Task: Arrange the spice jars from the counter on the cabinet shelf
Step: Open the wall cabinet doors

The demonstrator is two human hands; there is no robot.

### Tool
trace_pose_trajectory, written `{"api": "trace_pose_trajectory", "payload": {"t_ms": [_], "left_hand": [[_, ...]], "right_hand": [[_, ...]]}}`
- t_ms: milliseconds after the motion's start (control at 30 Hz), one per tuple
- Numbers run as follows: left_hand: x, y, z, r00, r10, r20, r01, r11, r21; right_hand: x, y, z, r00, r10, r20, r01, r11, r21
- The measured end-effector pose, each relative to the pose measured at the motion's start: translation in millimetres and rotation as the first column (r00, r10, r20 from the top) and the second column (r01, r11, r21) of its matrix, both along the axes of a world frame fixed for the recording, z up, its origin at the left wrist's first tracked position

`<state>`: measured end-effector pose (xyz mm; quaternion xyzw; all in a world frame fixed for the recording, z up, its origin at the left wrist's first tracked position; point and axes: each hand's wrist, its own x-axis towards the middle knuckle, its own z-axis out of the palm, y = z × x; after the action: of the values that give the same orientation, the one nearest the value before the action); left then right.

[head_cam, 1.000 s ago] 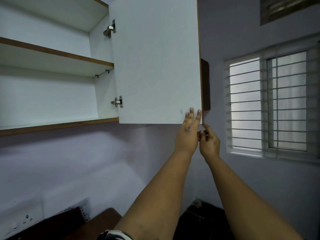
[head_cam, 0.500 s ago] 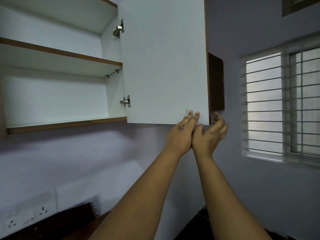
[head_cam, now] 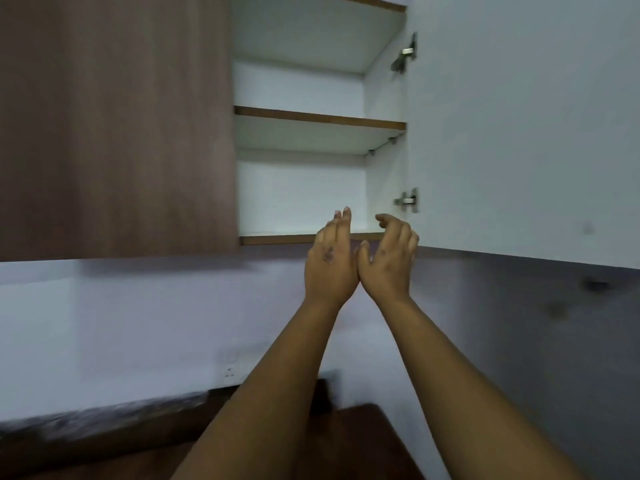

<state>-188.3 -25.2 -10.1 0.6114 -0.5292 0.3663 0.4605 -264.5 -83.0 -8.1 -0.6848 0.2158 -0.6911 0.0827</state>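
The wall cabinet stands open, white inside, with a bare lower shelf (head_cam: 277, 239) and a bare middle shelf (head_cam: 318, 117). Its white door (head_cam: 519, 133) is swung out to the right. My left hand (head_cam: 330, 261) and my right hand (head_cam: 389, 261) are raised side by side in front of the lower shelf's front edge, heels touching. The left hand's fingers are straight and together; the right hand's are curled loosely. Neither hand holds anything. No spice jars are in view.
A shut brown cabinet door (head_cam: 114, 126) fills the upper left. A pale wall with a socket (head_cam: 229, 371) runs below the cabinet. A dark wooden counter (head_cam: 346, 441) lies at the bottom, partly behind my forearms.
Both hands have left the lower corner of the open door and come in front of the lower shelf. The view has turned left; the window is out of sight and the brown door has appeared.
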Motion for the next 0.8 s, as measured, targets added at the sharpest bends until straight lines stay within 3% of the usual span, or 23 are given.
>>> {"api": "trace_pose_trajectory", "payload": {"t_ms": [200,400,567,700,800], "left_hand": [[130.0,68.1,-3.1,0.955,0.292,0.045,-0.293,0.955,0.037],[225.5,101.9,-7.2,0.883,0.451,0.130,-0.468,0.866,0.173],[264.7,91.2,1.8,0.757,0.561,0.336,-0.606,0.795,0.039],[283.6,76.6,7.5,0.714,0.624,0.318,-0.635,0.768,-0.082],[294.5,68.5,2.9,0.669,0.646,0.368,-0.620,0.758,-0.204]], "right_hand": [[131.8,45.1,1.1,0.937,0.310,-0.163,-0.317,0.948,-0.022],[224.4,57.9,11.3,0.867,0.467,-0.173,-0.459,0.884,0.087],[265.9,52.5,49.1,0.811,0.582,-0.056,-0.565,0.805,0.182],[277.9,40.6,67.2,0.683,0.725,-0.094,-0.664,0.669,0.335],[284.4,38.1,58.6,0.666,0.746,0.012,-0.706,0.624,0.335]]}}
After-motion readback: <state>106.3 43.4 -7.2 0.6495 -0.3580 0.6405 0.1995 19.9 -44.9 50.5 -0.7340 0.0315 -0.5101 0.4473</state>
